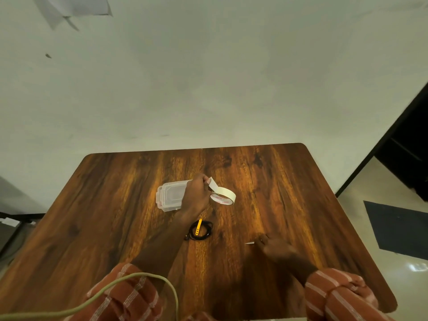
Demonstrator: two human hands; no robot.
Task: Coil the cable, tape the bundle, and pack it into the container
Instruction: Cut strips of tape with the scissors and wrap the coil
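Observation:
A black cable [201, 230] lies coiled on the wooden table [115, 205], with a yellow strap across the bundle. Beyond it my left hand [194, 195] pinches the loose end of a white tape roll [223, 198]; the roll hangs tilted from the strip, just above the table. A clear plastic container [170, 195] with its lid on sits behind and left of that hand, partly hidden by it. My right hand [275, 247] rests on the table to the right of the coil, fingers closed on a small pale blade-like item [249, 243].
A pale green cord [129, 278] loops over my left sleeve at the near edge. The table's far edge meets a plain wall. A dark mat [398, 230] lies on the floor to the right.

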